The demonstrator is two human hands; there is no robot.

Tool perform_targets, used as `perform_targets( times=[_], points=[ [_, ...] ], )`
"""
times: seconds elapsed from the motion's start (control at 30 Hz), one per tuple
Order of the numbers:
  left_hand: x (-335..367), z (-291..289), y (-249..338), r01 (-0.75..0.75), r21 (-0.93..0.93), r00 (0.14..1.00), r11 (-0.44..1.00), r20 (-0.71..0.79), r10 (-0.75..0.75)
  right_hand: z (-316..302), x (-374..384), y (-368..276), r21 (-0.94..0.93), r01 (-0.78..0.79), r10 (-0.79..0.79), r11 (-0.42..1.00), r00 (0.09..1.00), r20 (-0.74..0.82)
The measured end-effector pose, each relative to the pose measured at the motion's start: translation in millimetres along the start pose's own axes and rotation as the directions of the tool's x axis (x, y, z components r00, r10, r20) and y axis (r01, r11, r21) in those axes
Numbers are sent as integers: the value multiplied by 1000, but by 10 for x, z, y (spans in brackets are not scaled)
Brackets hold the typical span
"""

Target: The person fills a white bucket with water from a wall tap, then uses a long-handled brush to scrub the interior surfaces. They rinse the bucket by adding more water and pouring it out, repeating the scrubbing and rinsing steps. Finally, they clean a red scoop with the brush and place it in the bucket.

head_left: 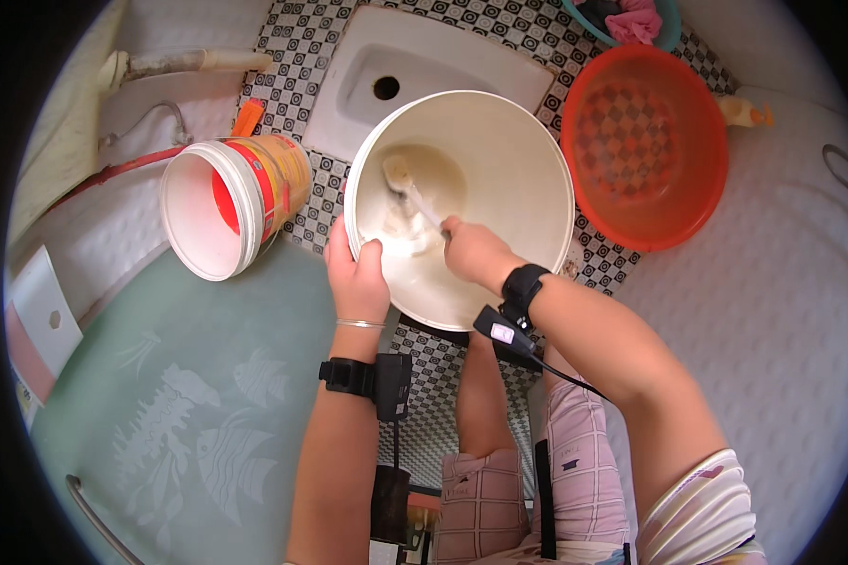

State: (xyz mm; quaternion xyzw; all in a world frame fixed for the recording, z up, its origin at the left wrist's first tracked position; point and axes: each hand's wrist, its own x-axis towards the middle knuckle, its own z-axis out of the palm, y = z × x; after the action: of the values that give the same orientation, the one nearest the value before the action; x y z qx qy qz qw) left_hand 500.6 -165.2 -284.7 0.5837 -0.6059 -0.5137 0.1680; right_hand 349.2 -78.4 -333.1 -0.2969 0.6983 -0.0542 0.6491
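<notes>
A large cream-white bucket [523,165] is tilted toward me in front of my legs, its mouth facing up. A little cloudy liquid seems to lie at its bottom. My left hand [356,281] is closed around the left side of the rim, thumb on the inner side. Inside the mouth, my right hand [479,252] grips the handle of a brush [429,208] with a pale head. The brush head rests against or close to the bucket's bottom; whether it touches cannot be made out. Both wrists carry black strapped devices.
Left of the bucket, a white-rimmed red and yellow bucket [287,184] lies on its side by a frosted glass panel [198,377]. Behind is a white squat toilet [424,42]. An orange-red basin [699,141], a teal basin [670,24] with cloths and a bottle [740,111] are at right.
</notes>
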Motion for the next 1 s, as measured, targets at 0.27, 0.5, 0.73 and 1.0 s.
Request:
perform_targets(
  times=[0.27,0.5,0.73,1.0],
  points=[
    [-29,19,-7,-7,139,1000,990,26,4,35,38,94,34,18,-15,999,997,-72],
    [-18,65,23,82,6,997,997,-16,-82,80,-74,74,-81,31,-12,996,974,225],
    [-32,38,44,46,-62,999,997,-7,-47,61,-31,225,24,-26,29,999,991,-131],
    [-32,52,32,23,62,999,998,-43,-20,-10,-86,139,5,-26,26,1000,1000,-1]
  ],
)
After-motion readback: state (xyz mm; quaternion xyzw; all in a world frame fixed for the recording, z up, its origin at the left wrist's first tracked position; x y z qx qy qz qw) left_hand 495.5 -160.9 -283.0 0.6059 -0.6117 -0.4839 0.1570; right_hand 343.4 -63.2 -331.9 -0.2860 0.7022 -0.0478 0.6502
